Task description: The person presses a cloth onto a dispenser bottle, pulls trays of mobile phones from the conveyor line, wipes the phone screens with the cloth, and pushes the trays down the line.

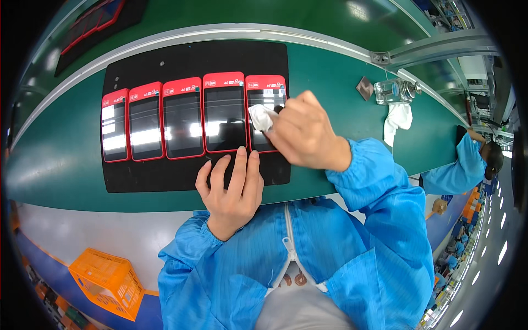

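Note:
Several red-framed devices with dark, glossy screens stand side by side on a black mat point(192, 179). My right hand point(308, 132) is closed on a white cloth point(260, 117), which lies against the screen of the rightmost device point(264, 144). A small dark thing shows at the fingers of that hand; I cannot make out what it is. My left hand point(231, 192) lies palm down with fingers stretched out. Its fingertips reach the lower edge of the neighbouring device point(224, 110), which sits slightly higher than the others.
Right on the green table point(341, 82) are a clear glass bottle point(393, 91), a small square piece point(364, 88) and another white cloth point(398, 118). A metal rail runs behind the mat. An orange crate point(110, 280) stands on the floor at left. A person in blue point(456, 170) is at far right.

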A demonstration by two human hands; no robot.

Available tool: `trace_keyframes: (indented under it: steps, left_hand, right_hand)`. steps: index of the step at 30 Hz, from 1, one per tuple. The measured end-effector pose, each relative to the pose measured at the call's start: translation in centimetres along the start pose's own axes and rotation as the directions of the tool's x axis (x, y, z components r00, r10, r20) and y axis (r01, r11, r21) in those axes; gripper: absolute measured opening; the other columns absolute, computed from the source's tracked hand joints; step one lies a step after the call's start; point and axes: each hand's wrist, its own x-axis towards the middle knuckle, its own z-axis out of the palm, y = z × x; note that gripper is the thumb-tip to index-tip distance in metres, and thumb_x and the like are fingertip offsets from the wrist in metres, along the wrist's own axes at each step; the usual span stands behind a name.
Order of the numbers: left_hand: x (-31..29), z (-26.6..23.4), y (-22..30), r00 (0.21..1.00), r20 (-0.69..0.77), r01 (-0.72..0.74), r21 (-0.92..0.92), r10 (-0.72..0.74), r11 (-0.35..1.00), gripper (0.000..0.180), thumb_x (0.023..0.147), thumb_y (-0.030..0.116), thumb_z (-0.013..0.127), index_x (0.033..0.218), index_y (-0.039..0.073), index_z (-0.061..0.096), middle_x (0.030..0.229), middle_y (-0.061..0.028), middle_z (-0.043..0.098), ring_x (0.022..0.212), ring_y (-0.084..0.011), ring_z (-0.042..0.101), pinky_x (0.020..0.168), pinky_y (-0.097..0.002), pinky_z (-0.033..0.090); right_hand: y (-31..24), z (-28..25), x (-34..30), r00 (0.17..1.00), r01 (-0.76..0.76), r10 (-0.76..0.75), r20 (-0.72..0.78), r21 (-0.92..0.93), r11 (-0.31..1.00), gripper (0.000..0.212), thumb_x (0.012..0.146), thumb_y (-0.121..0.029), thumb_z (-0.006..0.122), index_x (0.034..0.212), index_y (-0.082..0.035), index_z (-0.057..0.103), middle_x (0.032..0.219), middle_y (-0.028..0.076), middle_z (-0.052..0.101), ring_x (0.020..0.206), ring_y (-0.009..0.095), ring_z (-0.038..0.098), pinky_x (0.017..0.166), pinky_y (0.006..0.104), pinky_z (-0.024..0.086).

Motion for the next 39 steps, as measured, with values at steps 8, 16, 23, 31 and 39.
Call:
trace_keyframes:
  steps: [8, 16, 23, 31, 39]
  left_hand:
    - [-0.5, -0.2, -0.1, 1.000, -0.026, 0.009, 0.011, -0.008, 1.000, 0.027, 0.073, 0.009, 0.066, 0.099, 0.009, 0.074, 0.108, -0.0058, 0.067, 0.091, -0.0236, 0.060, 0.093, -0.0430, 0.040]
    - [-0.2, -0.6, 0.1, 1.000, -0.014, 0.003, -0.021, -0.004, 1.000, 0.028, 0.076, 0.011, 0.065, 0.103, 0.009, 0.072, 0.109, -0.0052, 0.067, 0.095, -0.0244, 0.059, 0.096, -0.0438, 0.037]
    - [-0.8, -1.2, 0.8, 0.989, 0.113, 0.109, -0.092, -0.099, 0.990, 0.033, 0.076, 0.010, 0.066, 0.109, 0.005, 0.069, 0.115, -0.0079, 0.065, 0.107, -0.0306, 0.055, 0.098, -0.0472, 0.036]
    - [-0.9, -0.9, 0.4, 0.990, 0.069, 0.131, -0.094, -0.124, 0.987, 0.039, 0.074, 0.013, 0.066, 0.113, 0.007, 0.070, 0.123, -0.0156, 0.060, 0.109, -0.0322, 0.053, 0.096, -0.0461, 0.037]
    - [-1.2, -0.8, 0.4, 0.989, 0.079, 0.133, -0.083, -0.126, 0.988, 0.040, 0.073, 0.013, 0.066, 0.112, 0.013, 0.071, 0.123, -0.0134, 0.061, 0.110, -0.0312, 0.053, 0.097, -0.0465, 0.036]
  right_hand:
    - [2.2, 0.9, 1.5, 0.996, -0.037, 0.029, -0.079, -0.103, 0.994, 0.015, 0.069, -0.004, 0.071, 0.068, -0.005, 0.057, 0.063, 0.006, 0.050, 0.062, 0.025, 0.049, 0.059, 0.0389, 0.035]
    - [4.7, 1.4, 2.9, 0.996, -0.042, 0.032, -0.088, -0.113, 0.993, 0.014, 0.077, -0.012, 0.068, 0.068, -0.006, 0.059, 0.065, 0.005, 0.057, 0.063, 0.025, 0.052, 0.061, 0.0379, 0.034]
    - [-0.2, 2.3, 2.9, 0.972, 0.234, -0.236, 0.017, 0.078, 0.969, 0.014, 0.069, -0.009, 0.071, 0.066, -0.007, 0.058, 0.062, 0.004, 0.045, 0.061, 0.020, 0.045, 0.058, 0.0370, 0.034]
    - [-1.0, 3.5, 3.4, 0.991, 0.136, -0.135, 0.019, -0.064, 0.989, 0.013, 0.068, -0.007, 0.071, 0.067, -0.005, 0.058, 0.061, 0.005, 0.046, 0.058, 0.020, 0.046, 0.058, 0.0369, 0.034]
    - [2.2, 4.0, 5.9, 0.997, -0.048, 0.038, -0.072, -0.133, 0.990, 0.015, 0.072, -0.007, 0.070, 0.067, -0.005, 0.057, 0.062, 0.006, 0.054, 0.059, 0.024, 0.051, 0.062, 0.0375, 0.036]
